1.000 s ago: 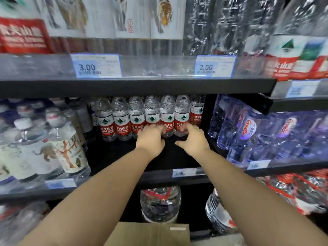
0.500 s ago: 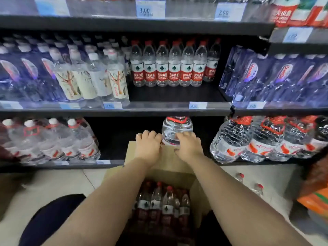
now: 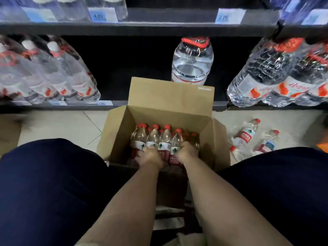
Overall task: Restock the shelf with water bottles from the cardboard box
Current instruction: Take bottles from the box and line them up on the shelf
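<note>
At centre frame, the open cardboard box [image 3: 170,96] stands on the floor [image 3: 58,125], holding upright red-capped water bottles [image 3: 152,137]. Inside it, the left hand [image 3: 149,157] and right hand [image 3: 186,152] each curl their fingers round the water bottles.

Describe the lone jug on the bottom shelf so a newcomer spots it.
Find the open cardboard box on the floor. Behind its raised flap, on the bottom shelf, stands a clear jug with a red top. Unlike the bottles either side, it stands alone.
</note>
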